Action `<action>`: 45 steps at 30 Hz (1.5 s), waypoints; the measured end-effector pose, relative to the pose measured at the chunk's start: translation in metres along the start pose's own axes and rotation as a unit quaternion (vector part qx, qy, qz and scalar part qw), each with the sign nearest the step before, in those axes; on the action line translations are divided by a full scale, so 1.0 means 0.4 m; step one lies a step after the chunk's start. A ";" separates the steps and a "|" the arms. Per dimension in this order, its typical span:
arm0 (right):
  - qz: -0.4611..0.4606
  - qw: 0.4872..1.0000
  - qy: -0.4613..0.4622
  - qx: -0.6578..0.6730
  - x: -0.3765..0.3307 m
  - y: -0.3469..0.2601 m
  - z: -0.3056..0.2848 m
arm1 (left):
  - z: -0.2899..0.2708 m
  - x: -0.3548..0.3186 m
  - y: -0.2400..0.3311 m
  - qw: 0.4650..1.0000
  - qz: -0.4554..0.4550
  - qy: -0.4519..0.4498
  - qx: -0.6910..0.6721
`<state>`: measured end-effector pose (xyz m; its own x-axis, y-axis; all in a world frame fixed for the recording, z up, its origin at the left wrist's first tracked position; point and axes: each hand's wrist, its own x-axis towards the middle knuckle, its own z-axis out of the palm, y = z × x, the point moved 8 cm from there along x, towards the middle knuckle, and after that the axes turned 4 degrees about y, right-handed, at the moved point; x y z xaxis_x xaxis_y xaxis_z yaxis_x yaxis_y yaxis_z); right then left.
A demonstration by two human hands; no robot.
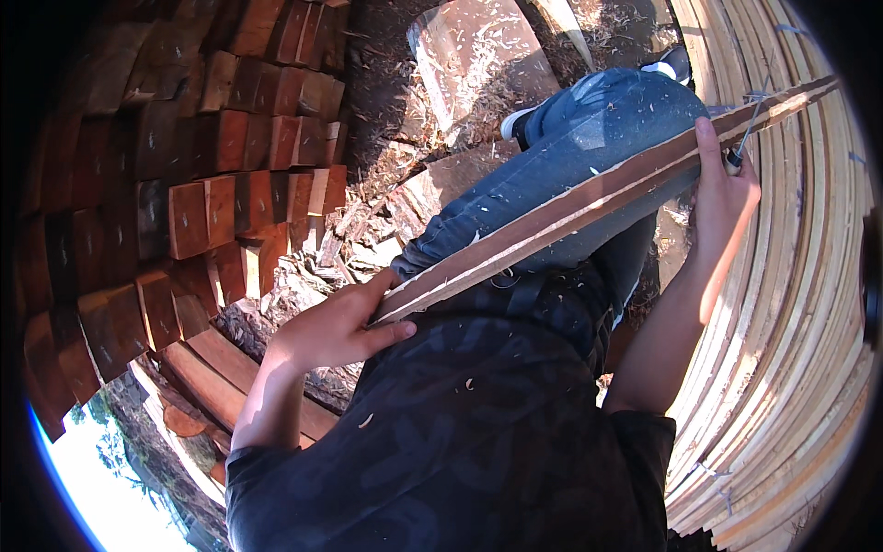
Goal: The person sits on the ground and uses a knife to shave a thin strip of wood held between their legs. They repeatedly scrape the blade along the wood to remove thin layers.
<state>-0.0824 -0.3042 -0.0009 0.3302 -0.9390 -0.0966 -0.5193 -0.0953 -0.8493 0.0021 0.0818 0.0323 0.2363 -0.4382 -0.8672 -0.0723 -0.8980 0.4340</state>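
A long, narrow wooden plank (570,207), with reddish-brown faces and a pale rough edge, slants across my lap from lower left to upper right. My left hand (336,327) is closed on its near end, the thumb along the lower edge. Toward the far end, my right hand (725,189) holds the plank with the thumb laid over its face. That same hand also has a thin metal rod tool (754,120) with a dark handle, which crosses the plank at an angle. The fingers of the right hand are partly hidden, and the tool's exact kind is unclear.
Stacked reddish wood blocks (193,216) rise on the left. Long pale boards (763,322) lie in layers along the right side. A flat wooden slab (478,60) lies on the chip-strewn ground ahead. My bent leg (589,124) is under the plank.
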 end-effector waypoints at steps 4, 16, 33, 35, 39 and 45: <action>-0.017 0.999 0.007 -0.046 0.016 0.003 -0.001 | -0.009 0.002 0.005 0.994 0.075 0.085 -0.003; 0.041 0.977 -0.073 0.198 -0.013 0.045 0.004 | 0.027 0.071 -0.014 0.985 0.091 -0.026 -0.141; -0.012 0.964 -0.215 0.155 -0.233 0.085 -0.002 | 0.027 0.212 0.193 0.969 0.231 0.007 -0.091; -0.050 0.958 -0.227 0.168 -0.255 0.066 0.015 | 0.014 0.197 0.219 0.979 0.195 0.009 -0.063; 0.046 0.942 -0.241 0.230 -0.253 0.069 0.050 | 0.004 0.166 0.253 0.979 0.198 0.050 -0.018; 0.158 0.868 -0.246 0.401 -0.238 0.034 0.099 | 0.031 0.171 0.260 0.977 0.210 0.037 0.000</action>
<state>-0.0897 -0.2031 -0.0239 0.6705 -0.6023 -0.4332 0.0054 0.5878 -0.8090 -0.0013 -0.0419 0.0151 0.2556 -0.7638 -0.5928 -0.1782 -0.6398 0.7476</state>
